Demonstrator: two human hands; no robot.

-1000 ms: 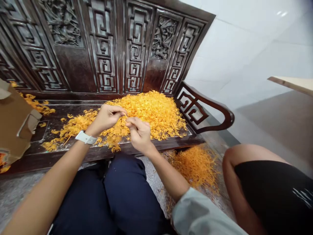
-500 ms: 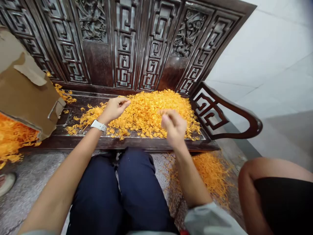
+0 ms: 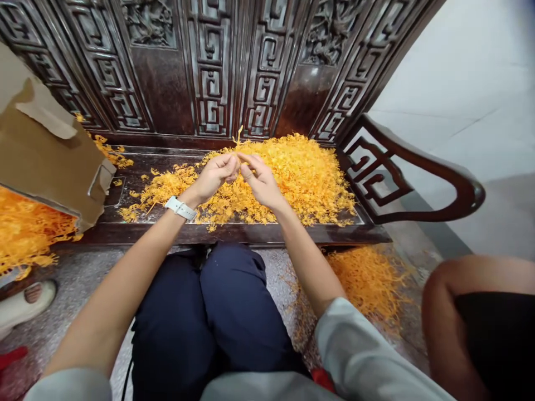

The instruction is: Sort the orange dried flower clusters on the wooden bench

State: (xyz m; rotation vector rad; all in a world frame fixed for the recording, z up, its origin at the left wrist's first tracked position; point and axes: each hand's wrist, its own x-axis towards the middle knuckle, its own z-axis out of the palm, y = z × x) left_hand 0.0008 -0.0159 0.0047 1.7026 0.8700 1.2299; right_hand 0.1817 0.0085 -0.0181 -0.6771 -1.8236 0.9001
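A big heap of small orange plastic pieces lies on the seat of a dark carved wooden bench. Over the heap my left hand and my right hand meet, fingertips pinched together on one orange piece whose thin stem sticks up between them. A white watch is on my left wrist. My dark trousers fill the lower middle.
A brown cardboard box sits at the left with more orange pieces spilling below it. Another orange pile lies on the floor under the bench's right end. The bench armrest curves at right. Another person's knee is at lower right, a sandal at lower left.
My right hand, which had swung out to the right over the heap, has come back to meet my left hand. Both now pinch one orange piece. The view has tilted slightly.
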